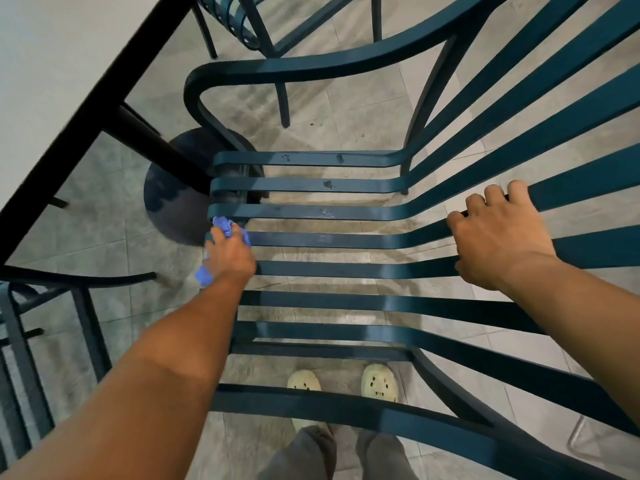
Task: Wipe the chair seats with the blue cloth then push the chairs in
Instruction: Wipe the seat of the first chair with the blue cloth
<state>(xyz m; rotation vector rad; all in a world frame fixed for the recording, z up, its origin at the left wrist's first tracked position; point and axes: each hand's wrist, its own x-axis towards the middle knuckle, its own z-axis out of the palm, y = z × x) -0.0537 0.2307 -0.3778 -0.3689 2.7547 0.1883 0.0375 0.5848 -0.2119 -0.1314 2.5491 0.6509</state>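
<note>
One chair in hand: you stand behind the slatted chair seat, pulled out from the table, so this one is mid-wipe and not yet pushed in.
Blue cloth: the blue cloth is bunched at the front edge of the seat, on the slat ends nearest the table.
Left hand: your left hand has its fingers curled round the cloth, pressing it on the slats.
Right hand: your right hand grips the slats where seat bends into back, fingers hooked over them, steadying the chair.
Done so far: hard to say; the slats near you look free of spots, though glare and blur may hide marks.
Left on this seat: dark spots sit on the far slats, so in my judgement they need a pass.
Left overall: push this chair in; a second chair beyond and another chair at your left also stand by the table, their seats mostly out of view.
</note>
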